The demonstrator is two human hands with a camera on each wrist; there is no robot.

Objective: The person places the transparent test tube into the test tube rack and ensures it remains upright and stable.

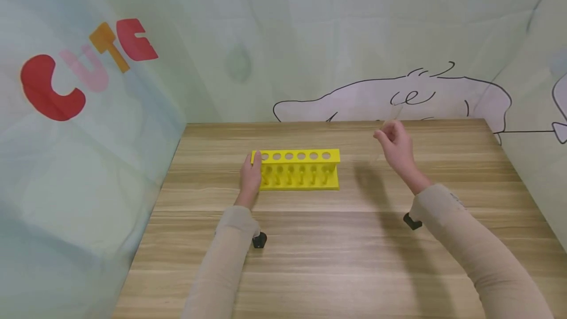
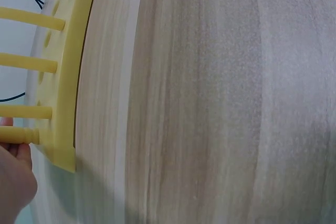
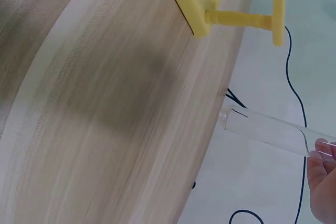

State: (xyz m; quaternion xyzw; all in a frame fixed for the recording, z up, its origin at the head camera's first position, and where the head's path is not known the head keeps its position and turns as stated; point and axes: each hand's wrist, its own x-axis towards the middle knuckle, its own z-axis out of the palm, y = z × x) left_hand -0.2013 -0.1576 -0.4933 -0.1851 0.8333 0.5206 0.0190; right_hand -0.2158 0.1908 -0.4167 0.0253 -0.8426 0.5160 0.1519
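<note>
A yellow test tube rack (image 1: 301,187) stands on the wooden table, its top plate pierced by a row of round holes and a row of pegs below. At the rack's left end, my left hand (image 1: 250,177) grips it with the thumb over the top plate; the left wrist view shows fingers by the end post (image 2: 20,136). To the right of the rack and raised above the table, my right hand (image 1: 398,149) pinches a clear test tube (image 3: 268,130). The tube looks transparent and hollow, and it is faint in the head view. No tubes show in the rack's holes.
The wooden table (image 1: 310,260) ends at a back edge against a printed cloth (image 1: 212,63) with coloured letters and a line-drawn animal. Cloth also hangs on the left and right. A small black device (image 1: 259,240) sits at each wrist.
</note>
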